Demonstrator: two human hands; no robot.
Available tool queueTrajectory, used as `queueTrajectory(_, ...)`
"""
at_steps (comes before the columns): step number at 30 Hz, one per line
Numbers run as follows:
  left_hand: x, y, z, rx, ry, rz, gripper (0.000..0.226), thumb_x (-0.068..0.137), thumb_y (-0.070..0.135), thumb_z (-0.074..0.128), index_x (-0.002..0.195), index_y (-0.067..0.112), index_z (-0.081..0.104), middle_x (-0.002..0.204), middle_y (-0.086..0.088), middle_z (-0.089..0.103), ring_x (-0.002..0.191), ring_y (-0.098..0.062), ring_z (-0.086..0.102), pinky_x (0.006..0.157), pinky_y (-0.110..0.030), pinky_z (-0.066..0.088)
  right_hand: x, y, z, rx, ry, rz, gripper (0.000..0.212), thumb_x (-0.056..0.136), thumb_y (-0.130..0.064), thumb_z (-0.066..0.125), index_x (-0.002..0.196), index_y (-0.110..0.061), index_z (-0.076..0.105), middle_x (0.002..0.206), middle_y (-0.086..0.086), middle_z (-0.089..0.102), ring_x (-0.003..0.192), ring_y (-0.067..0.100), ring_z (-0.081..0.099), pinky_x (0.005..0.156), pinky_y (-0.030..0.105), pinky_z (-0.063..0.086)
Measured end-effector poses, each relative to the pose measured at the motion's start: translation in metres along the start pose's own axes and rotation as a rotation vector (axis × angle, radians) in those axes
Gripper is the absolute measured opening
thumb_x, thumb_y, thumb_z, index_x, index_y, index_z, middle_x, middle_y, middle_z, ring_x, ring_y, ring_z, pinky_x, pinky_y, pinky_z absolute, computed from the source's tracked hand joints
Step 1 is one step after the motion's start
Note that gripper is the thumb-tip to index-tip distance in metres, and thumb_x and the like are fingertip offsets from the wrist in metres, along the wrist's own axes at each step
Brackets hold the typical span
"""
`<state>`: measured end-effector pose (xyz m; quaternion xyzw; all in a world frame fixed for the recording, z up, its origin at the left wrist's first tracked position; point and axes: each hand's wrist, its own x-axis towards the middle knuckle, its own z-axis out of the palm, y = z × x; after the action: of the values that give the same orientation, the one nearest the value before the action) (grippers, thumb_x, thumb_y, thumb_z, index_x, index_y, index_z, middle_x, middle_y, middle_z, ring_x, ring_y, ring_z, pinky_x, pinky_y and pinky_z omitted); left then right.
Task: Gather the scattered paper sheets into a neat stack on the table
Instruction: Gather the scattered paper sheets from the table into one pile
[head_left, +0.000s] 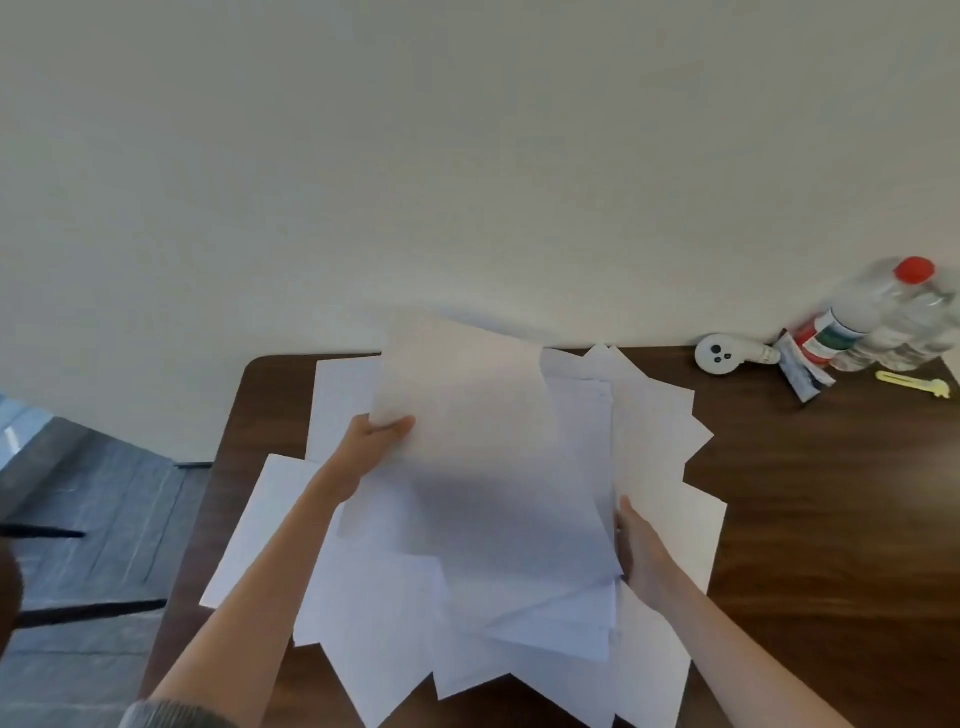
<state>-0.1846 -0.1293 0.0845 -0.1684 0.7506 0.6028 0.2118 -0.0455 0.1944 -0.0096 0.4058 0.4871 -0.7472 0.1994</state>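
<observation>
1. Over the surface (805, 493), left hand (379, 441) pinches the lifted sheet (467, 405) by its left edge. Right hand (641, 545) lies at the right edge, fingers hidden, grip unclear.
2. Paper sheets (395, 623) lie fanned beneath, overhanging the near edge.
3. Risk: a sagging sheet could drag loose ones off.

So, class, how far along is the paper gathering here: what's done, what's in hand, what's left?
Done: little; no neat stack shows yet. In hand: the left hand pinches a lifted sheet by its corner, and the right hand is at its right edge, fingers hidden. Left: the scattered sheets fan out at many angles over the table and need squaring.
</observation>
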Motion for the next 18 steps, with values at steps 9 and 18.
queueTrajectory(9,0.043,-0.011,0.039,0.185,-0.169,-0.014,0.018,0.091,0.018,0.067,0.102,0.003,0.069,0.087,-0.003,0.068,0.080,-0.018,0.064,0.062,-0.019,0.052,0.004,0.004,-0.001,-0.104,-0.122,-0.029,0.060,0.077,-0.036,0.077,0.129,-0.011,0.060,0.121,0.006,0.069,0.113,0.025,0.065,0.102,0.043,0.046)
queueTrajectory(18,0.046,-0.016,0.062,0.175,-0.182,0.023,0.039,0.101,0.047,0.042,0.099,0.013,0.060,0.093,-0.004,0.061,0.085,-0.018,0.057,0.082,-0.029,0.044,0.014,0.025,0.007,-0.176,0.195,-0.089,0.027,0.084,-0.004,0.071,0.111,-0.001,0.067,0.104,0.013,0.069,0.092,0.026,0.063,0.079,0.034,0.051)
